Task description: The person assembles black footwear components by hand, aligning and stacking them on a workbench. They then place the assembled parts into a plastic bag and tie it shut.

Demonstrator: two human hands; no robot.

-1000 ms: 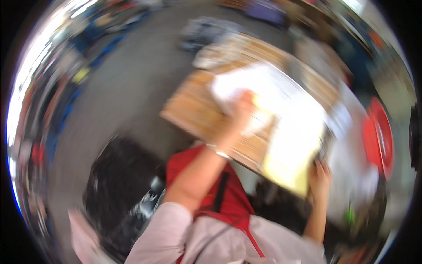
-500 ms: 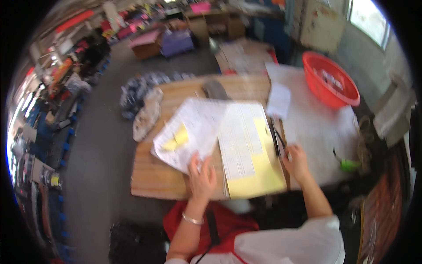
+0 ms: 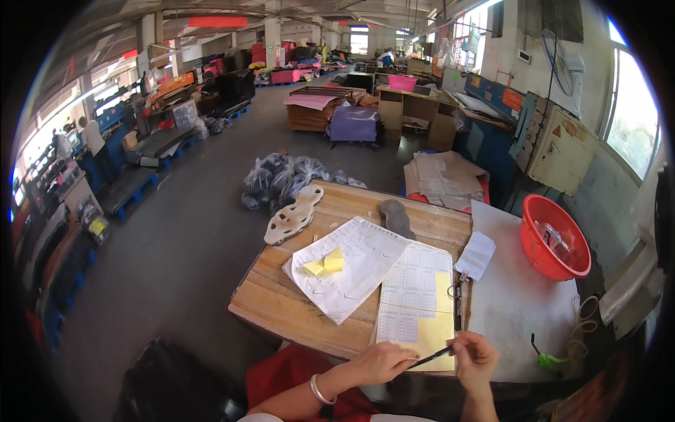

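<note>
A slim black pen (image 3: 430,358) spans the gap between my two hands at the table's near edge. My right hand (image 3: 475,357) pinches its upper end. Closed on the lower end is my left hand (image 3: 380,363), with a light bangle on the wrist. Beneath the pen lies a yellow sheet (image 3: 437,337) with white printed forms (image 3: 415,281) over it. Left of that, handwritten white papers (image 3: 355,257) carry a folded yellow slip (image 3: 333,261). Another dark, pen-like object (image 3: 458,306) rests along the yellow sheet's right edge.
On the wooden table (image 3: 267,299) are a beige sole-shaped piece (image 3: 294,214) with holes and a grey one (image 3: 398,216). At right stand a red basin (image 3: 562,254) and a green-handled tool (image 3: 548,361) with coiled hose. Bagged goods (image 3: 281,177) and stacked cardboard (image 3: 446,176) lie beyond.
My left hand has left the white papers and come right to the pen. My right hand has lifted the pen off the table edge. The view has tilted up.
</note>
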